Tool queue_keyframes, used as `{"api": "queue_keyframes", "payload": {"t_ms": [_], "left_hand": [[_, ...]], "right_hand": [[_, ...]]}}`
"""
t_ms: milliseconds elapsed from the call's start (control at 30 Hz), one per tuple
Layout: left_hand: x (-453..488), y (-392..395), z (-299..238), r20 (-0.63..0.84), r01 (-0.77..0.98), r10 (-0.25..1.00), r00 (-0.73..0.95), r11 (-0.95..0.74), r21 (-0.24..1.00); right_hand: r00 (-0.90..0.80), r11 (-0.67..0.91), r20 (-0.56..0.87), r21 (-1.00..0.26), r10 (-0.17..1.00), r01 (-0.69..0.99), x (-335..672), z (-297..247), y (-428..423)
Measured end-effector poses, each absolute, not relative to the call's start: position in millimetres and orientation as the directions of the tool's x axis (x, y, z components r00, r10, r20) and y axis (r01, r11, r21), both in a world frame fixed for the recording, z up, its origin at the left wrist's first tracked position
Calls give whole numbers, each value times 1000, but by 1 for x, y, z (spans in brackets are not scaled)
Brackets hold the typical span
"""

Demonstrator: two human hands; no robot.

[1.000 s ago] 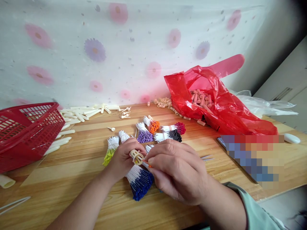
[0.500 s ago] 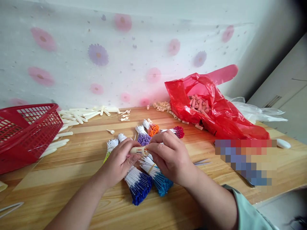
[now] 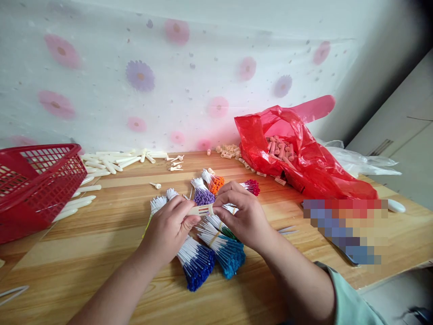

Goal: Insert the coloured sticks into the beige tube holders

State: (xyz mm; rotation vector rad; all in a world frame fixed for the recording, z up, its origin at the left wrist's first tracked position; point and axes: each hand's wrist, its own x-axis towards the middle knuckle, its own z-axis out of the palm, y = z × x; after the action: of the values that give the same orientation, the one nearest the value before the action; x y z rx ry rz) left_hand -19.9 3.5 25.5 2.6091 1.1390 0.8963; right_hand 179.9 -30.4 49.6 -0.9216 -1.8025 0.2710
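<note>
My left hand [image 3: 169, 230] and my right hand [image 3: 243, 214] meet over the wooden table [image 3: 101, 253], both pinched on a small cream slotted tube [image 3: 202, 210] held level between them, with coloured stripes showing through its slots. Under and around the hands lie bundles of thin white sticks with coloured tips: dark blue [image 3: 198, 264], light blue [image 3: 226, 253], purple [image 3: 202, 193], orange [image 3: 213, 181], dark red [image 3: 250, 186] and one with yellow-green tips [image 3: 156, 205], mostly hidden by my left hand.
A red plastic basket [image 3: 37, 189] stands at the left edge. Cream caps [image 3: 108, 162] lie in a pile at the back. A red plastic bag [image 3: 304, 158] at the right holds several small tubes [image 3: 280, 146]; more lie beside it. A flowered sheet hangs behind.
The tube has turned from end-on to lying level between both hands. My right hand has moved up and away, uncovering the light blue bundle.
</note>
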Motion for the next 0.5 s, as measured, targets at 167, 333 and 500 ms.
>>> {"api": "queue_keyframes", "payload": {"t_ms": [167,333,500], "left_hand": [[-20,3,24,487,695,727,484,-658,292],[-18,4,24,546,699,704,455,-662,271],[-19,7,23,514,638,744,427,-651,413]], "right_hand": [[-82,592,608,-721,790,360,175,44,-26],[35,523,540,-827,841,206,163,39,-27],[-24,467,466,-882,884,58,168,39,-26]]}}
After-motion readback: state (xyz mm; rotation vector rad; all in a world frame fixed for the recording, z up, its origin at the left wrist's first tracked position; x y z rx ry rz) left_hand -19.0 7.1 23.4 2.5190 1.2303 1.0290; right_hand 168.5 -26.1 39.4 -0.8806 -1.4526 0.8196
